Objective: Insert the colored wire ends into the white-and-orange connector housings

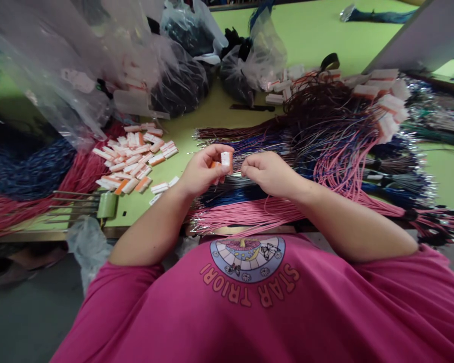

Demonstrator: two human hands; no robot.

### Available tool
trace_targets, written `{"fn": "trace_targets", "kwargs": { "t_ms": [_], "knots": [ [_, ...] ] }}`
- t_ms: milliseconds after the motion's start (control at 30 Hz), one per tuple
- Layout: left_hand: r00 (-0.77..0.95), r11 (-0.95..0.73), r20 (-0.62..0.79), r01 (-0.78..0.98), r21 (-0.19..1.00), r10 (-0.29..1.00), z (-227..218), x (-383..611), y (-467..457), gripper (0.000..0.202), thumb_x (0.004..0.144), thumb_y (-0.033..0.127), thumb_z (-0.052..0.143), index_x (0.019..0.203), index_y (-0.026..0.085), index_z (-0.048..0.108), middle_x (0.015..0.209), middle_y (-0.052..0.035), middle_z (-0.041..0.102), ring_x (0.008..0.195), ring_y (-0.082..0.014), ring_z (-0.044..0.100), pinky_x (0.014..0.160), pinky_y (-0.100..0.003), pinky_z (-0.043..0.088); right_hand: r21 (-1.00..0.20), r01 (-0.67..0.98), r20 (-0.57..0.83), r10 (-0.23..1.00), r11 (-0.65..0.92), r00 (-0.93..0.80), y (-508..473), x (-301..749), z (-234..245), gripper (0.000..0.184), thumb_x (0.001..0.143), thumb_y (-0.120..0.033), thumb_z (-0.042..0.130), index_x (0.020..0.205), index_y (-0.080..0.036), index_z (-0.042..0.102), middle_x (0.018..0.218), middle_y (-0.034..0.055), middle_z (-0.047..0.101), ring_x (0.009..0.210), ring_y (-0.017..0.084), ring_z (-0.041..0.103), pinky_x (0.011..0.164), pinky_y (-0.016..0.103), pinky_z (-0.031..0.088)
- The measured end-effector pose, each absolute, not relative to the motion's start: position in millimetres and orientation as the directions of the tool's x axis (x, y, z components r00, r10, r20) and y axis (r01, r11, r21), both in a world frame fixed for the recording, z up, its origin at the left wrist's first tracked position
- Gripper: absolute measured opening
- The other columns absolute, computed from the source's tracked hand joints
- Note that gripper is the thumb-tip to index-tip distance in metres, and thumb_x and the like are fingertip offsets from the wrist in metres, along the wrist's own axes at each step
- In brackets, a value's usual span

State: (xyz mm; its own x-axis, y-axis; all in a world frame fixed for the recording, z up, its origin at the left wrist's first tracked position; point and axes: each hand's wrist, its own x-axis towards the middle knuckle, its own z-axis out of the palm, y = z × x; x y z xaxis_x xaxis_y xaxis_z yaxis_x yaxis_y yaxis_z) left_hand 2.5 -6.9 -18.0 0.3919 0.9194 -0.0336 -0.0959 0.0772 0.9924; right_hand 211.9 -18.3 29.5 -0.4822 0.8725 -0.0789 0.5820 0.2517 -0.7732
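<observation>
My left hand (204, 169) is closed around a small white and orange plastic connector (225, 160), held upright above the wires. My right hand (267, 171) sits just right of it, fingers pinched together toward the connector; what it pinches is too small to make out. Under both hands lie bundles of pink wires (249, 214), blue wires (230, 194) and dark purple wires (249, 133) with bare metal ends pointing left.
A pile of white and orange connectors (130, 159) lies left on the green table (314, 30). Clear plastic bags (181, 75) with dark parts stand behind. More wired connectors (386, 101) and tangled wires spread to the right. Red and blue wires (30, 176) fill the far left.
</observation>
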Motion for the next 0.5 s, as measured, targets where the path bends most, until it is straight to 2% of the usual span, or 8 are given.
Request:
{"fn": "trace_targets", "kwargs": {
  "t_ms": [200,400,500],
  "knots": [
    [0.383,0.097,-0.039,-0.133,0.986,0.923,-20.6,8.6,-10.6,0.055,0.068,0.044,0.094,0.107,0.023,0.061,0.071,0.0061,0.064,0.043,-0.0052,0.05,0.04,-0.021,0.038,-0.837,0.522,-0.1,0.889,0.167,-0.446,-23.3,199.6,21.9,0.03,0.089,-0.011,0.052,0.061,-0.02,0.052,0.061,-0.004,0.05,0.067,0.011,0.047,0.071,0.028,0.034],
    [0.374,0.115,-0.051,-0.151,0.982,0.926,-21.3,12.4,-9.3,0.059,0.066,0.045,0.094,0.107,0.022,0.059,0.071,0.0072,0.063,0.042,-0.0051,0.049,0.041,-0.021,0.039,-0.851,0.502,-0.077,0.909,0.154,-0.41,-22.9,198.4,14.0,0.026,0.09,-0.015,0.052,0.065,-0.019,0.055,0.064,-0.0031,0.054,0.07,0.012,0.05,0.073,0.027,0.037],
    [0.338,0.102,-0.026,-0.209,0.973,0.941,-18.5,14.7,-9.2,0.06,0.066,0.046,0.094,0.108,0.022,0.057,0.071,0.0079,0.06,0.043,-0.0046,0.048,0.043,-0.021,0.039,-0.852,0.486,-0.018,0.917,0.194,-0.398,-22.4,200.2,17.9,0.021,0.091,-0.02,0.054,0.071,-0.019,0.061,0.068,-0.0023,0.059,0.072,0.013,0.052,0.074,0.028,0.038]
  ]
}}
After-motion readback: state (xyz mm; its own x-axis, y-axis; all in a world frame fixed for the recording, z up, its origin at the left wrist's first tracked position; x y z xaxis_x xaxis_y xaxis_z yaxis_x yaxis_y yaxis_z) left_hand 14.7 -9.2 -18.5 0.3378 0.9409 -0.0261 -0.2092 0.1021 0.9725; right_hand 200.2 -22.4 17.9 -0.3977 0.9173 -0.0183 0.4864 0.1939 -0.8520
